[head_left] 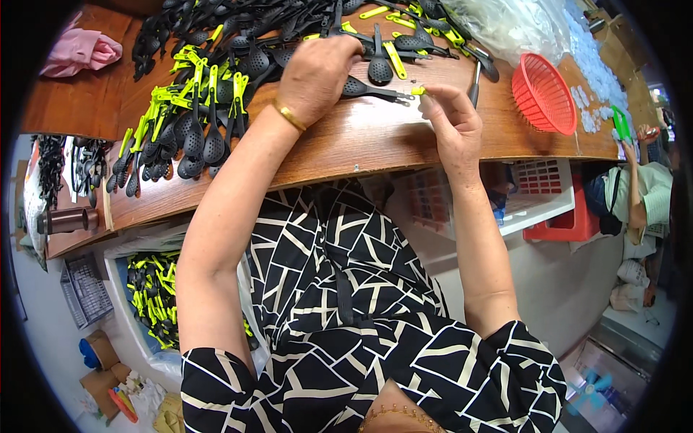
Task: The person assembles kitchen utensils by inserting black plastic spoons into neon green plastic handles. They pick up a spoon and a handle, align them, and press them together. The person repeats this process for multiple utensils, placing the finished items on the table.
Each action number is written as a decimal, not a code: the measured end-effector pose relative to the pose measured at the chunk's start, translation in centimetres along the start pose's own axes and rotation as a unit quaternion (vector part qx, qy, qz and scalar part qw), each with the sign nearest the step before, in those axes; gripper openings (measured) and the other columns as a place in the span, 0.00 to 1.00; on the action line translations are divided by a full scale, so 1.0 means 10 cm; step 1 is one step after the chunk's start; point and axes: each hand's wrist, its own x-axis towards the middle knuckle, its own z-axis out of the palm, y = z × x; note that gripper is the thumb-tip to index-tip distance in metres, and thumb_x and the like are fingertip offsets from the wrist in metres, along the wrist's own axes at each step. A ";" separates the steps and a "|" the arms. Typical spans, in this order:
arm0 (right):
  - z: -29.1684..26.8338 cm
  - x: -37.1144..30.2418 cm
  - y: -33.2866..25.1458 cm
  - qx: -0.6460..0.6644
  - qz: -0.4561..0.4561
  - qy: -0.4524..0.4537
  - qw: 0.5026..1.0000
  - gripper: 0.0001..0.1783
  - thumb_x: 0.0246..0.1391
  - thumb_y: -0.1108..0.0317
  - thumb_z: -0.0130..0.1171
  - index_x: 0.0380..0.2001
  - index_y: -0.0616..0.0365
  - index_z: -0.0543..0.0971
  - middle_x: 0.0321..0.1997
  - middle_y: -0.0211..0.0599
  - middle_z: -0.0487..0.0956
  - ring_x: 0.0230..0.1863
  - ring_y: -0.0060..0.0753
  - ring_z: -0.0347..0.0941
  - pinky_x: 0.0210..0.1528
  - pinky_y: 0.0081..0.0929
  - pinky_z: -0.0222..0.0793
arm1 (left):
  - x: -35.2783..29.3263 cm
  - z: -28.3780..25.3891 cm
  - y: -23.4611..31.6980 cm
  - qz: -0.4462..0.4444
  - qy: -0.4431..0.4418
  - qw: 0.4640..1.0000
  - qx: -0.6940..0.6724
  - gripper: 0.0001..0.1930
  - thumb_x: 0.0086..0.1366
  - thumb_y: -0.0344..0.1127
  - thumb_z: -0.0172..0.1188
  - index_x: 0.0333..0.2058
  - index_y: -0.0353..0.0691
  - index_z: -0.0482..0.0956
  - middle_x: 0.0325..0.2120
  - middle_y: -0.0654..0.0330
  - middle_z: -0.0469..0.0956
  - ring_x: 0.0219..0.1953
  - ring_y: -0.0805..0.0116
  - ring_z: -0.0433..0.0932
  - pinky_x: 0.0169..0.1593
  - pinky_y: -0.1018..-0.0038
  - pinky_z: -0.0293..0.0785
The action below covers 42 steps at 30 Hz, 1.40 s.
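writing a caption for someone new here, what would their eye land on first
Likely the sprawling heap of black perforated spoons and neon-yellow handles across the left and far side of the wooden table. Next, the bright red plastic basket at the table's right, and, near the middle, the right hand holding a small yellow piece by a black spoon's handle end.

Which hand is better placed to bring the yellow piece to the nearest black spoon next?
Probably the right hand: it pinches the yellow piece close to that black spoon's handle. The left hand is farther from this handle's end.
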 end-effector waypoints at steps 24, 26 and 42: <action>0.43 0.01 -0.72 -0.282 -0.214 -0.315 0.881 0.10 0.50 0.71 0.72 0.37 0.55 0.86 0.35 0.33 0.83 0.38 0.38 0.81 0.41 0.33 0.78 | -0.92 -0.86 1.27 -0.345 -0.048 0.920 -0.180 0.09 0.62 0.24 0.67 0.42 0.33 0.86 0.33 0.55 0.81 0.34 0.61 0.84 0.38 0.70 0.79; 0.44 0.03 -0.68 -0.275 -0.201 -0.318 0.885 0.10 0.50 0.70 0.72 0.37 0.54 0.85 0.34 0.34 0.81 0.36 0.40 0.80 0.39 0.34 0.77 | -0.91 -0.86 1.26 -0.331 -0.057 0.928 -0.163 0.09 0.62 0.23 0.67 0.42 0.32 0.86 0.33 0.54 0.82 0.34 0.63 0.84 0.38 0.71 0.79; 0.56 -0.02 -0.26 -0.409 -0.383 -0.319 0.765 0.12 0.49 0.60 0.65 0.38 0.31 0.88 0.51 0.16 0.80 0.59 0.26 0.73 0.72 0.49 0.56 | -1.54 -0.62 1.30 -0.572 -0.044 0.531 -0.623 0.15 0.77 0.38 0.57 0.50 0.31 0.81 0.28 0.64 0.83 0.28 0.78 0.78 0.37 0.83 0.75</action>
